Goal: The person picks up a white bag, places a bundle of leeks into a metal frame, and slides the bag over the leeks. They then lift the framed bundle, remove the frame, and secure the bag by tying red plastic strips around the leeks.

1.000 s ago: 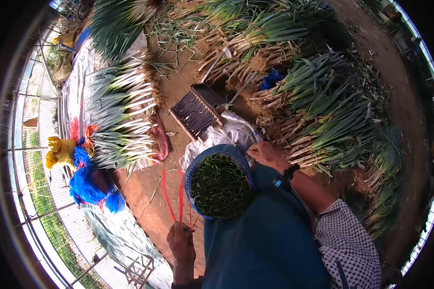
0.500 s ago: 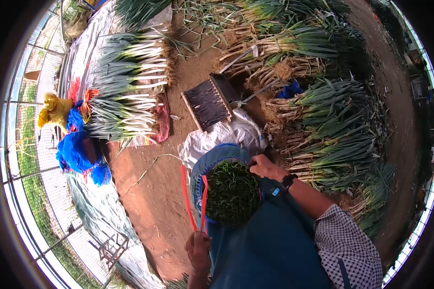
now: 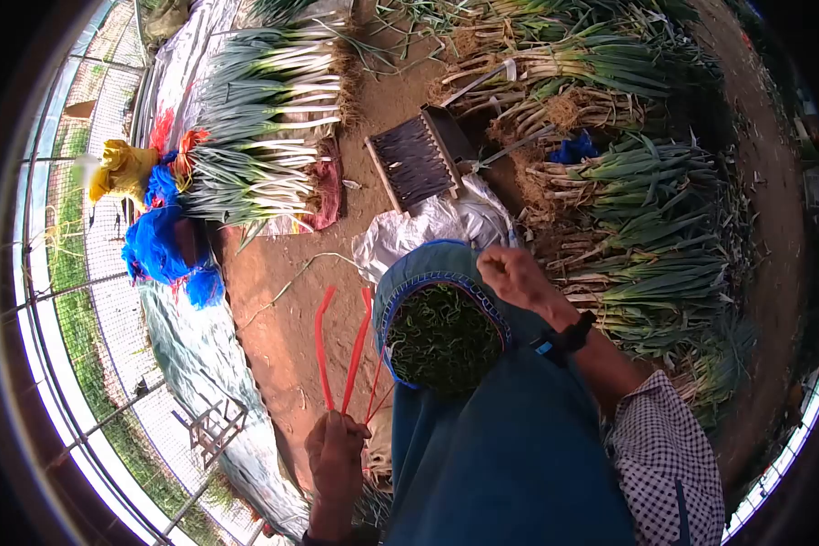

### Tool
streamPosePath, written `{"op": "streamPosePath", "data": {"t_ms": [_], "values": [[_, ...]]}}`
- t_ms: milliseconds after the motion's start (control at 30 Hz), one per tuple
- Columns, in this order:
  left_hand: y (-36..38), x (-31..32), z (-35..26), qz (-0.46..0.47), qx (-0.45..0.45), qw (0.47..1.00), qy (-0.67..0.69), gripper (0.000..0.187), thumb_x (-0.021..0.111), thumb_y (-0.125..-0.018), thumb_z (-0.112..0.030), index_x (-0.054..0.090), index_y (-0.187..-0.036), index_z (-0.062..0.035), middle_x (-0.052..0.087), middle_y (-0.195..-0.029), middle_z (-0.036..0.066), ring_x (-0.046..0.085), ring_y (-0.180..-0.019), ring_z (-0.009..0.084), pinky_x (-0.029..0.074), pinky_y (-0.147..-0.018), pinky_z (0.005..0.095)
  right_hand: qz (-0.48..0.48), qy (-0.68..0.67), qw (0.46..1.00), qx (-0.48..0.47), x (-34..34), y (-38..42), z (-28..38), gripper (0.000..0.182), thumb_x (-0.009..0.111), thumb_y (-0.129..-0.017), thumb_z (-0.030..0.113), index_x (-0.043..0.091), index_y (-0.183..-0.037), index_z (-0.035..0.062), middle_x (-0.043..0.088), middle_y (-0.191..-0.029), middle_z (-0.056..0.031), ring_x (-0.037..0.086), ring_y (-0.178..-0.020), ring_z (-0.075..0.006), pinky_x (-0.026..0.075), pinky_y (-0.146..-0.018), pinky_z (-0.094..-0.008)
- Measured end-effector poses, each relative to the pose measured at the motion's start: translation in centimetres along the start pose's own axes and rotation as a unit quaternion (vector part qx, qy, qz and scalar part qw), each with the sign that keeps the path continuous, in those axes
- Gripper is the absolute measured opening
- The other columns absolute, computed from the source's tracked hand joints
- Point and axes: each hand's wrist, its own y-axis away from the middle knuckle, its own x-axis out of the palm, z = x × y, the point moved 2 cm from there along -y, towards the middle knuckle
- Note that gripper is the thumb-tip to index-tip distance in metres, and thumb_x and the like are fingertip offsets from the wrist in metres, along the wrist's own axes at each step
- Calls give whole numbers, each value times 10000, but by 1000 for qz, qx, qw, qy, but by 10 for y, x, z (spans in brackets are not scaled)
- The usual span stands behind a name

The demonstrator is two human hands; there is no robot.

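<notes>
My left hand (image 3: 335, 460) is closed on the lower ends of several red straps (image 3: 338, 348) that stand up beside a bundle of green onions (image 3: 444, 338). The bundle is wrapped in blue cloth (image 3: 510, 446) and I see its cut green ends from above. My right hand (image 3: 516, 276) rests on the upper right rim of the blue wrap with fingers curled; a dark watch (image 3: 564, 338) sits on that wrist and a checked sleeve (image 3: 664, 455) covers the arm.
Piles of green onions (image 3: 628, 218) lie on the dirt to the right and rows of them (image 3: 264, 136) to the left on sheeting. A dark slatted crate (image 3: 416, 161), a white sack (image 3: 428, 232), blue and yellow bags (image 3: 159, 237) and wire fencing (image 3: 100, 364) surround me.
My left hand has pulled the red straps left, off the bundle's front. My right hand has lifted slightly along the rim. The view has shifted, and the ground items appear higher.
</notes>
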Motion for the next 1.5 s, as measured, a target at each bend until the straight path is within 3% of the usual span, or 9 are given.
{"op": "streamPosePath", "data": {"t_ms": [300, 500, 633, 833, 1033, 1167, 1400, 1433, 1500], "values": [[-47, 12, -28, 101, 99, 989, -28, 382, 466, -1005, -325, 565, -793, -23, 542, -699, 33, 463, -629, 75, 361, -594, 212, 215, -342, 910, -91, 188, 7, 84, 285, 497, -1009, 223, 635, -1128, 3, 627, -917, -49, 557, -889, -115, 464, -781, -277], [-68, -11, -47, 124, 233, 962, -71, 316, 439, -1017, -248, 517, -818, -16, 535, -738, 50, 499, -652, 113, 399, -591, 241, 100, -242, 948, -182, 227, 32, 89, 302, 491, -1004, 246, 644, -973, -12, 610, -764, -85, 580, -778, -141, 461, -702, -310], [-34, -11, -85, 170, 169, 968, 78, 296, 447, -1019, -211, 511, -807, -14, 509, -672, 62, 508, -619, 154, 418, -595, 264, 138, -227, 950, -164, 224, 53, 131, 265, 500, -995, 211, 627, -945, -16, 582, -736, -117, 579, -708, -191, 452, -665, -342], [-34, 12, -80, 126, 190, 973, -46, 279, 465, -1014, -214, 533, -840, -7, 515, -673, 45, 551, -666, 130, 452, -634, 247, 14, -203, 927, -314, 208, 47, 126, 198, 522, -981, 162, 602, -906, -3, 559, -688, -158, 569, -647, -283, 441, -629, -385], [-102, 19, -65, 260, 204, 941, 69, 313, 450, -1027, -269, 586, -971, 7, 594, -756, 71, 590, -722, 154, 486, -790, 327, 2, -325, 944, -61, 219, 30, 98, 192, 556, -976, 176, 603, -914, 0, 443, -617, 19, 388, -577, -67, 338, -511, -278], [-142, 28, -59, 312, 203, 928, 8, 538, 318, -1049, -379, 388, -1390, 32, 607, -1195, 190, 560, -1152, 243, 386, -1043, 393, -110, -446, 888, 25, 200, 7, 92, 209, 532, -986, 165, 600, -872, 3, 456, -623, 29, 386, -559, -35, 306, -503, -227], [-208, 34, 52, 453, 198, 863, -101, 352, 490, -986, -185, 496, -1281, 7, 564, -1182, 97, 528, -1110, 158, 433, -947, 315, -214, -549, 808, 3, 190, 11, 107, 202, 488, -1007, 163, 573, -888, 24, 420, -589, 19, 395, -515, -83, 402, -577, -294], [-210, 33, 45, 437, 424, 767, -202, 329, 524, -959, -164, 499, -1245, -5, 555, -1219, 150, 548, -1111, 243, 435, -952, 361, -255, -545, 798, 19, 188, 10, 105, 201, 490, -1008, 180, 571, -893, 36, 423, -595, 17, 399, -515, -89, 412, -598, -310], [-206, 33, 37, 399, 562, 681, -249, 261, 546, -931, -128, 546, -1169, -21, 598, -1129, 181, 567, -1071, 317, 427, -959, 399, -315, -564, 763, 35, 191, 0, 109, 173, 512, -985, 147, 575, -881, 24, 450, -584, 2, 413, -483, -101, 402, -549, -301]]}}
